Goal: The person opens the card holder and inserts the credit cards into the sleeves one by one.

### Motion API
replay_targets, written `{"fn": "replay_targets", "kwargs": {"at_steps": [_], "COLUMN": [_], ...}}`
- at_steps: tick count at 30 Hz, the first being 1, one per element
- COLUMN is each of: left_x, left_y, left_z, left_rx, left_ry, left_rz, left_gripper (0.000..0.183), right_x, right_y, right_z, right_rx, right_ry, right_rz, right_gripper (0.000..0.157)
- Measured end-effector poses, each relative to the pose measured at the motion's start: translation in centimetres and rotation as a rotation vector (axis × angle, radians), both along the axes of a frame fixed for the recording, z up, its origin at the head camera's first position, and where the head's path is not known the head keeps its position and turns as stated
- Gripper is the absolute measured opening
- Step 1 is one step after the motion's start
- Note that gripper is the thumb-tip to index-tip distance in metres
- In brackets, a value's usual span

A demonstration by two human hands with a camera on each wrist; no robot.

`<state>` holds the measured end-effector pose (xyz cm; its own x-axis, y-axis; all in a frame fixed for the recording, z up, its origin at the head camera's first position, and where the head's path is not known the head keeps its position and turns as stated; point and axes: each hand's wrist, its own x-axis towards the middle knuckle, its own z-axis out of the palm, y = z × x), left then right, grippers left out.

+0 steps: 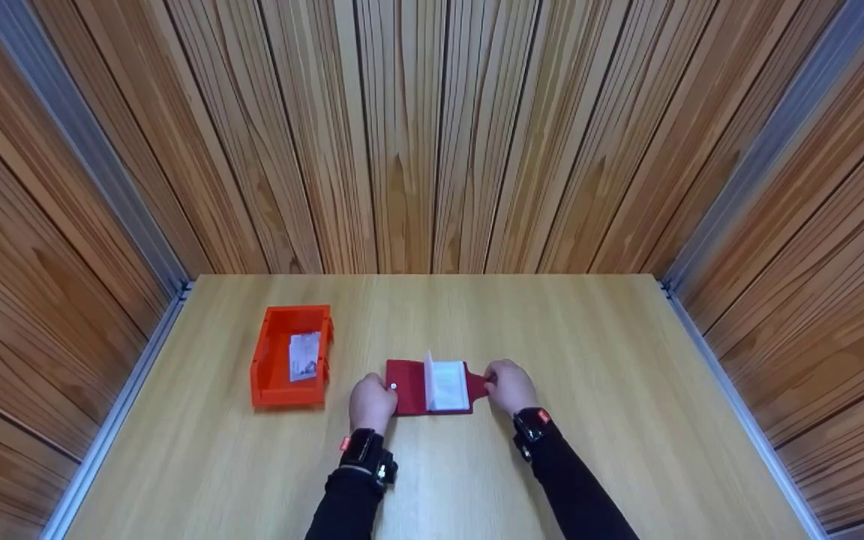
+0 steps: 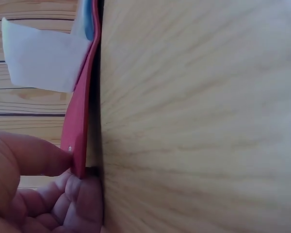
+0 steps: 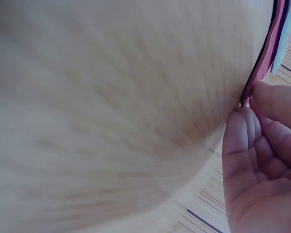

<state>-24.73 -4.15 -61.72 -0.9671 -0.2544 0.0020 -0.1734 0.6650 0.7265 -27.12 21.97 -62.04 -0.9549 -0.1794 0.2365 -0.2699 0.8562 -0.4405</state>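
Observation:
A red card holder point(image 1: 408, 397) lies spread open in front of me, with a snap button on its left cover. Its clear plastic sleeves point(image 1: 450, 386) rest on the right side, and one sleeve stands upright near the fold. My left hand point(image 1: 372, 403) pinches the left cover's edge between thumb and fingers; in the left wrist view that red cover point(image 2: 77, 116) rises slightly off the table. With the right hand point(image 1: 512, 385) I pinch the narrow closing tab point(image 1: 477, 385) at the other end. The right wrist view shows thumb and fingertips meeting on the tab's tip.
An orange bin point(image 1: 265, 352) stands to the left of the card holder, with a small printed white packet or card point(image 1: 304, 356) inside. Wooden panel walls point(image 1: 402, 150) enclose the light wood table point(image 1: 589, 337) at the back and both sides.

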Motion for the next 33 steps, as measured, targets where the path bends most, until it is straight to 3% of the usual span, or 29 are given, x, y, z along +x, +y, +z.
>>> {"fn": "replay_targets", "kwargs": {"at_steps": [10, 16, 28, 33], "left_x": [-0.3, -0.2, -0.2, -0.2], "left_y": [-0.1, -0.3, -0.4, -0.5], "left_z": [0.0, 0.0, -0.1, 0.0], "left_rx": [-0.056, -0.055, -0.021, -0.010], "left_ry": [-0.057, -0.043, -0.021, -0.020], "left_rz": [-0.015, -0.008, -0.004, -0.006], "left_gripper": [0.015, 0.018, 0.019, 0.018], "right_x": [0.0, 0.0, 0.2, 0.2], "right_y": [-0.2, -0.1, -1.1, -2.5], "right_z": [-0.1, 0.1, 1.0, 1.6], "right_rx": [-0.019, -0.024, -0.062, -0.098], "right_ry": [-0.044, -0.047, 0.021, 0.103], "right_rz": [-0.028, -0.030, -0.086, -0.044], "right_gripper": [0.014, 0.013, 0.011, 0.008]}}
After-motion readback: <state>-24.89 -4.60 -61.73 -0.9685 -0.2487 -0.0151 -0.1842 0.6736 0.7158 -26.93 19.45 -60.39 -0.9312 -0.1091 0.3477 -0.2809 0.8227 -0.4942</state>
